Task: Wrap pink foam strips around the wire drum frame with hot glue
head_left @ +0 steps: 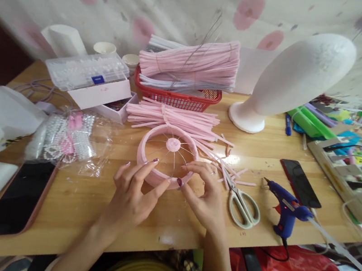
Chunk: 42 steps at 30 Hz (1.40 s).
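Observation:
A pink ring (142, 149), seemingly made of fuzzy craft stems, stands on the table in front of me. Thin wire spokes run from its rim to a small pink disc (173, 144) in the middle. My left hand (135, 194) grips the ring's near left side, thumb and fingers on either side of the wall. From the near right, my right hand (204, 196) pinches the same rim, its thumb close to the left thumb. Fingers cover part of the near wall. Just behind the ring lies a bundle of pink stems (173, 118).
Scissors (243, 207) and a blue glue gun (284, 207) lie to the right, with a phone (300, 183) beyond. A white foam head form (293, 75) stands behind. A red basket (176, 99) holds stem bundles. Bagged beads (67, 138) and another phone (19, 199) lie left.

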Each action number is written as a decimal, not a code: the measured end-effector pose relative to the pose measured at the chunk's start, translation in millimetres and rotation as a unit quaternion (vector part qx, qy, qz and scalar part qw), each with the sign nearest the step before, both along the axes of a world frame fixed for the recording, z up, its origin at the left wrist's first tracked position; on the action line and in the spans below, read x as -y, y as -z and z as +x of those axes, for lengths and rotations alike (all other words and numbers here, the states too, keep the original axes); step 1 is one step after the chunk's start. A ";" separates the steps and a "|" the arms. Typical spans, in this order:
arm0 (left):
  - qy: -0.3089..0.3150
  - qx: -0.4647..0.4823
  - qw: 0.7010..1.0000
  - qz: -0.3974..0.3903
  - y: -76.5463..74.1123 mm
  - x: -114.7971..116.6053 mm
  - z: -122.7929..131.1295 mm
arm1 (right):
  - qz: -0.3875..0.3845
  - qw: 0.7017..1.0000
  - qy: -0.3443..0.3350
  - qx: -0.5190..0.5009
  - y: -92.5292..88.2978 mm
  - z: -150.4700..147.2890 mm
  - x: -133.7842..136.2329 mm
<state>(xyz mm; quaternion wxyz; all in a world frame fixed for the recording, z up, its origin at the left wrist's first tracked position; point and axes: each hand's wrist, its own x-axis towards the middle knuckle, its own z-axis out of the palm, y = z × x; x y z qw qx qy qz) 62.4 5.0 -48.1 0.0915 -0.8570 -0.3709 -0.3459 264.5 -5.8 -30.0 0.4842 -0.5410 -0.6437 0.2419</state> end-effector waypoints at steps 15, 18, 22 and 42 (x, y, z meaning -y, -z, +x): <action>-0.022 0.010 1.000 0.002 8.6 6.0 -0.4 | -0.021 1.000 0.005 -0.018 -0.6 0.3 1.4; -0.026 0.012 1.000 0.000 8.6 6.7 0.5 | -0.021 1.000 0.004 -0.015 -1.1 0.1 1.4; -0.026 0.007 1.000 -0.006 7.7 7.0 1.4 | -0.019 1.000 0.002 -0.007 -2.1 -0.1 0.9; -0.021 0.020 0.999 -0.023 11.9 6.9 1.2 | -0.028 0.999 0.007 -0.033 0.2 -1.9 -0.5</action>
